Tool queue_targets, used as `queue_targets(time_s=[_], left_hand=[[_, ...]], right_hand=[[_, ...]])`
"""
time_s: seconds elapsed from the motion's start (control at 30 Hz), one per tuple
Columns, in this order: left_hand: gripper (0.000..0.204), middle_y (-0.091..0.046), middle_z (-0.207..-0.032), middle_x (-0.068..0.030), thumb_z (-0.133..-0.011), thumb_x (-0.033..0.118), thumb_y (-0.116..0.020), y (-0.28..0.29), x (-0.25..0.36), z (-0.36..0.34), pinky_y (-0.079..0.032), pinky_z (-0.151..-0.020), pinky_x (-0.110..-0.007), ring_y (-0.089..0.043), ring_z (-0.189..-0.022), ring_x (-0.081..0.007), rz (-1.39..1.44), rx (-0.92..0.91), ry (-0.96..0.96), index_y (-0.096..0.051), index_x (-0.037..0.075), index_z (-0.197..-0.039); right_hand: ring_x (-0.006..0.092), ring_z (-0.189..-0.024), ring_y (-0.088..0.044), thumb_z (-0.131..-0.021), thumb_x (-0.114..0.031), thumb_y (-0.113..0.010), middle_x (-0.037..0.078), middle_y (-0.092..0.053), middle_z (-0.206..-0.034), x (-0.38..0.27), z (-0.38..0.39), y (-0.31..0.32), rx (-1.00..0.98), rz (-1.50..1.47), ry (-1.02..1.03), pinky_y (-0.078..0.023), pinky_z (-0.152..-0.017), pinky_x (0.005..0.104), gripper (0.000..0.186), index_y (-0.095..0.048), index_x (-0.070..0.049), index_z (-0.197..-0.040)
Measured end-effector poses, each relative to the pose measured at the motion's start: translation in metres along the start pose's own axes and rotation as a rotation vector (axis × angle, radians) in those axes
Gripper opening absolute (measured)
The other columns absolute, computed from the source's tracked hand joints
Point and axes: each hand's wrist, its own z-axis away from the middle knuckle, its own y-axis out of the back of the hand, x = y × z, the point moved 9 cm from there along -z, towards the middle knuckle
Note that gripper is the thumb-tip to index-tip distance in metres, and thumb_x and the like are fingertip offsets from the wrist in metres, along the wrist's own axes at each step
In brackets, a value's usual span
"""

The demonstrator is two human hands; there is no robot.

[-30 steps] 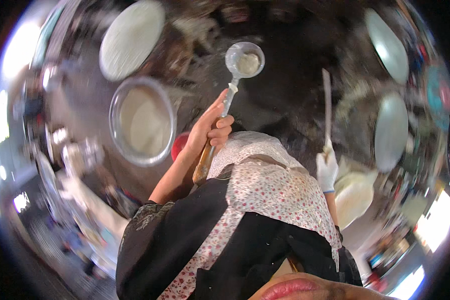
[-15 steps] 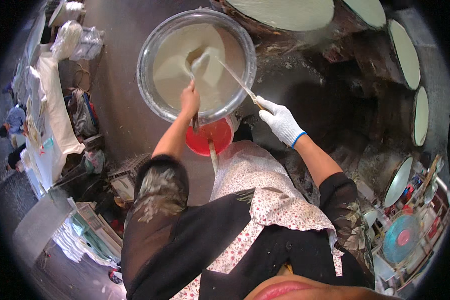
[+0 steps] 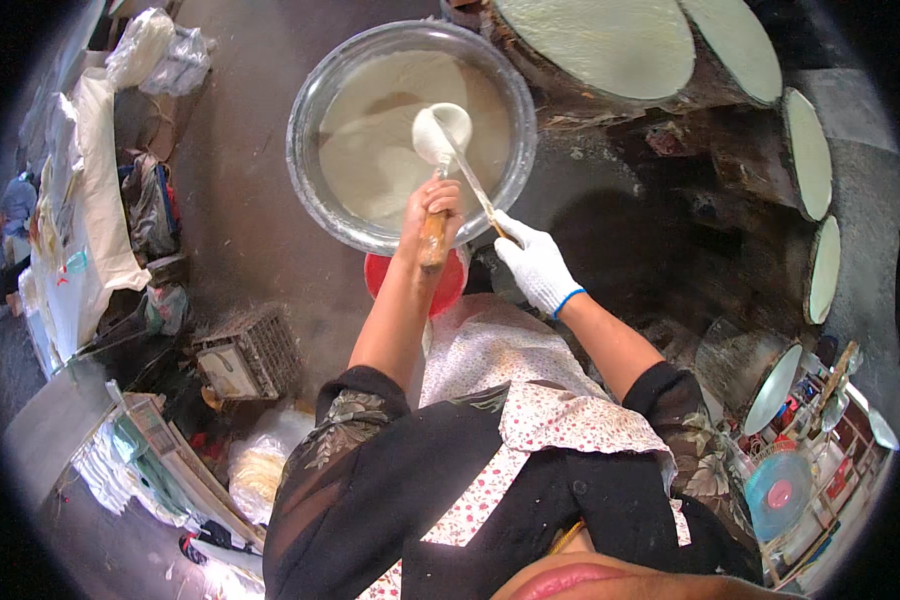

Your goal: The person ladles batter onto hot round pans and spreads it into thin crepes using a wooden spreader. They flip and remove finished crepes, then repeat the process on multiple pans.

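Note:
A large round basin (image 3: pixel 305 150) holds pale, creamy liquid (image 3: pixel 362 165). Over it, my bare left hand (image 3: pixel 435 205) is closed around the wooden handle of a ladle (image 3: pixel 429 137), whose round bowl is coated in white. My right hand (image 3: pixel 538 265), in a white knitted glove, grips a long thin stick-like tool (image 3: pixel 475 186). That tool slants across to the ladle, and its tip lies at the bowl; whether the two touch I cannot tell. Beneath the basin's near rim a red bucket (image 3: pixel 451 284) partly shows.
Round plates coated in pale green-white, such as this large one (image 3: pixel 600 45), curve around the far right. A wire crate (image 3: pixel 255 355) stands at left on the floor. Farther left is a cloth-covered table (image 3: pixel 100 190); a blue fan (image 3: pixel 778 495) is at lower right.
My left hand has moved right and turned the ladle, lifting its bowl out of the liquid. The stick-like tool now meets the bowl in view. My view has shifted slightly.

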Motion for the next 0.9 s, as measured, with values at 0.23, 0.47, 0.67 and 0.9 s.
queue_targets(time_s=[0.23, 0.47, 0.67, 0.9], left_hand=[[0.028, -0.044, -0.074, 0.0009, -0.117, 0.013, -0.033, -0.172, -0.128, 0.074, -0.045, -0.046, -0.022, -0.047, -0.053, -0.0042, -0.332, -0.348, -0.073, -0.043, 0.005, -0.092], [0.039, -0.047, -0.076, -0.0029, -0.117, 0.022, -0.037, -0.282, -0.233, 0.149, -0.046, -0.047, -0.027, -0.049, -0.054, -0.0107, -0.642, -0.569, -0.036, -0.044, 0.008, -0.081], [0.026, -0.047, -0.078, -0.0024, -0.116, 0.015, -0.037, -0.221, -0.18, 0.145, -0.048, -0.052, -0.028, -0.05, -0.058, -0.0115, -0.592, -0.306, -0.159, -0.043, 0.004, -0.093], [0.03, -0.046, -0.077, -0.0014, -0.115, 0.012, -0.036, -0.181, -0.141, 0.148, -0.048, -0.051, -0.028, -0.045, -0.054, -0.0104, -0.256, -0.175, -0.053, -0.044, 0.007, -0.086]], right_hand=[[0.0216, -0.138, -0.06, -0.103, -0.007, -0.059, 0.021, -0.064, -0.149, -0.158, 0.057, 0.047, 0.035, -0.199, 0.298, -0.045, -0.116, 0.0331, 0.05, -0.053, 0.005, -0.151], [0.0331, -0.131, -0.067, -0.101, -0.005, -0.063, 0.025, -0.066, -0.143, -0.257, 0.109, 0.099, 0.14, 0.031, 0.499, -0.055, -0.106, 0.0362, 0.053, -0.054, -0.001, -0.153], [0.0281, -0.131, -0.068, -0.099, 0.001, -0.064, 0.023, -0.066, -0.144, -0.249, 0.122, 0.11, 0.243, 0.015, 0.743, -0.054, -0.106, 0.0344, 0.056, -0.054, -0.002, -0.154], [0.0189, -0.139, -0.056, -0.102, 0.0, -0.063, 0.019, -0.061, -0.153, -0.199, 0.096, 0.121, 0.218, -0.269, 0.57, -0.043, -0.118, 0.0335, 0.053, -0.052, 0.005, -0.154]])
